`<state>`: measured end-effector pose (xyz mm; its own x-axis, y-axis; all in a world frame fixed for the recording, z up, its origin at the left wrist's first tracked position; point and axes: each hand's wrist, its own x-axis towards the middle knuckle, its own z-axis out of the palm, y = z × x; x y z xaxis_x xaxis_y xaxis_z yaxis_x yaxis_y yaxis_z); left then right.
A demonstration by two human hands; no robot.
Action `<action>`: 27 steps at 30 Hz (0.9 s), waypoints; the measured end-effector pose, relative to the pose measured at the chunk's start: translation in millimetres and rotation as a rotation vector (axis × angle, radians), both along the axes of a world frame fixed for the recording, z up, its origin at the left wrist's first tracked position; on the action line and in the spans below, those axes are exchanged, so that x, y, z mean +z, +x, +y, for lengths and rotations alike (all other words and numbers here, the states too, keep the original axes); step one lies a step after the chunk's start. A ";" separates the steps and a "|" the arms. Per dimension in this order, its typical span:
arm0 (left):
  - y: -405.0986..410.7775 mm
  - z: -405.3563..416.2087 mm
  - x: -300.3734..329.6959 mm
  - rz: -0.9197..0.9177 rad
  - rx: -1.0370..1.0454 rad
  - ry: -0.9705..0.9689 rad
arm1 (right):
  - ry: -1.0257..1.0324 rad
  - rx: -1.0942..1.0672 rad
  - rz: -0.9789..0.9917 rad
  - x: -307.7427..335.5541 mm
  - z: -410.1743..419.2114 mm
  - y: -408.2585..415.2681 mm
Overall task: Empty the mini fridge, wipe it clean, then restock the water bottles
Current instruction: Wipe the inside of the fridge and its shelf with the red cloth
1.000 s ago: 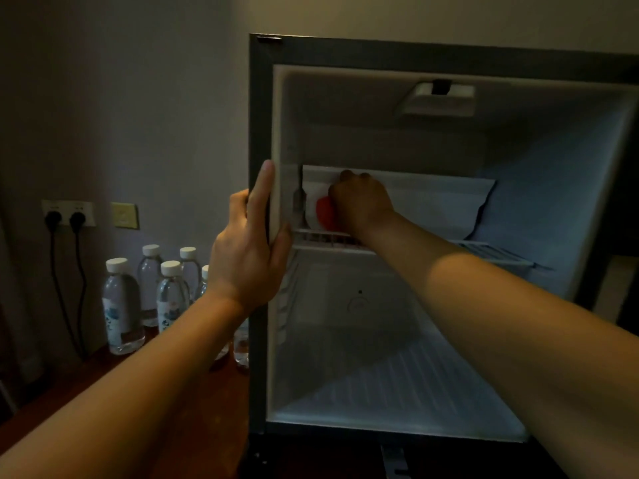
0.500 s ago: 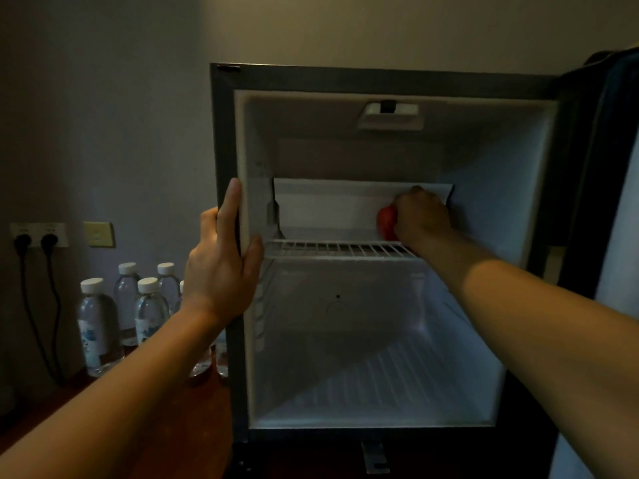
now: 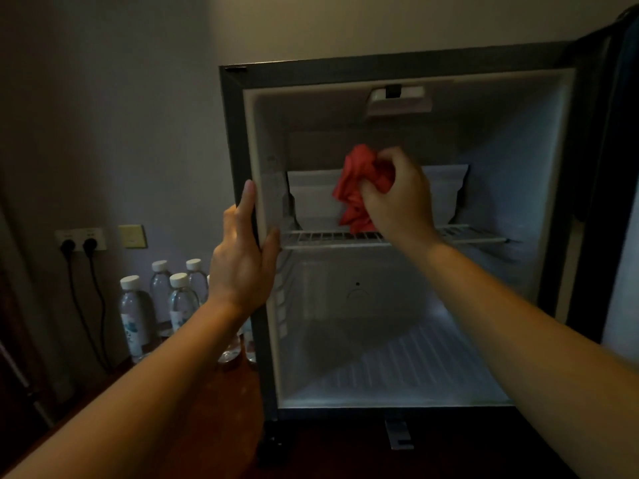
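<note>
**Red cloth bunched in the right hand inside the open mini fridge**

At the far left of the frame, two black plugs [image 3: 79,244] sit in a white wall socket, beside a pale square switch plate [image 3: 131,236]. Below them, lower left, clear plastic water bottles [image 3: 134,314] with white caps stand clustered on a dark reddish wooden surface [image 3: 193,420], just beside the fridge.

The left hand [image 3: 242,261] reaches up from the lower left, forearm bare, fingers wrapped round the dark left edge of the mini fridge [image 3: 238,140], thumb on the inner side.

The fridge stands open at centre, its smooth white interior bare, floor ribbed. A white wire shelf [image 3: 321,236] crosses the middle.

The right hand [image 3: 397,198], reaching in from the lower right, grips a crumpled red cloth [image 3: 356,188] tightly in curled fingers, above the shelf and before a pale back panel [image 3: 311,195].
</note>
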<state>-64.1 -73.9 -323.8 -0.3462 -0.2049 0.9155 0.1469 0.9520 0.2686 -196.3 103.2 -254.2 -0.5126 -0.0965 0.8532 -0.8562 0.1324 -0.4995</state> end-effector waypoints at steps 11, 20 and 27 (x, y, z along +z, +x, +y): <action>26.7 1.1 -67.7 -0.185 -0.111 0.335 | -0.106 0.323 -0.355 -92.0 -21.2 71.7; 31.5 16.6 -93.6 -0.229 -0.367 0.821 | -0.058 0.334 -0.565 -129.0 -61.7 76.0; 34.7 19.1 -90.0 -0.246 -0.427 0.904 | -0.123 0.289 -0.512 -114.4 -93.1 86.3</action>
